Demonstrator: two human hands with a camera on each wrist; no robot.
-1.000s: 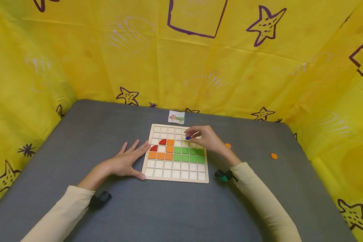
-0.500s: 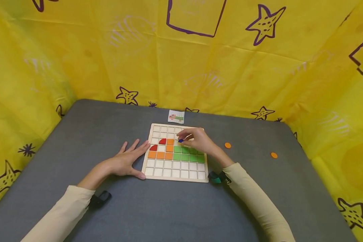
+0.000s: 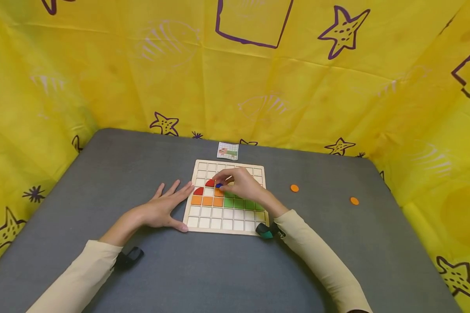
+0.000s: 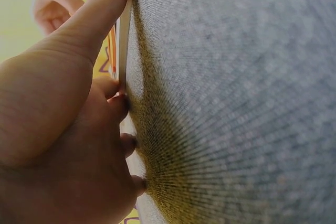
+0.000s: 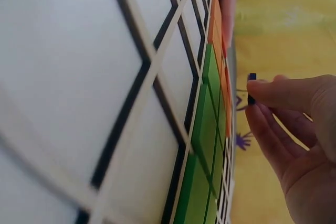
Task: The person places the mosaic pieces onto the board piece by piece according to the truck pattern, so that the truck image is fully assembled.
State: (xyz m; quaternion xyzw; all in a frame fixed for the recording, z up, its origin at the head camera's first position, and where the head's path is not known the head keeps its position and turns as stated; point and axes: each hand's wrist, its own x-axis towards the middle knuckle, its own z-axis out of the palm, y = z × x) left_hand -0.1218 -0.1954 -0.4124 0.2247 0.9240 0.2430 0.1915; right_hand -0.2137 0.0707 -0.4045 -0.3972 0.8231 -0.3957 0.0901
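Note:
A light wooden grid board [image 3: 229, 231] lies on the grey table, holding red, orange and green tiles in its cells. Above the orange tiles [image 3: 207, 201], my right hand [image 3: 243, 184] pinches a small dark blue tile [image 3: 219, 185] between thumb and fingers. The right wrist view shows this blue tile [image 5: 252, 88] edge-on, apart from the board. My left hand [image 3: 160, 212] lies spread at the board's left side, thumb and fingertips touching its edge. Two red tiles [image 3: 198, 191] sit left of the blue one. Part of the green tiles [image 3: 239, 203] is hidden under my right hand.
Behind the board lies a small printed card [image 3: 228, 151] with a coloured grid picture. Two orange round tiles, one nearer [image 3: 294, 188] and one farther right [image 3: 354, 201], lie on the table [image 3: 227, 274]. A yellow patterned cloth [image 3: 235, 78] hangs around the back and sides.
My right hand has moved left across the board with the blue tile, from above the upper right cells to above the orange and red tiles. My left hand has stayed in place.

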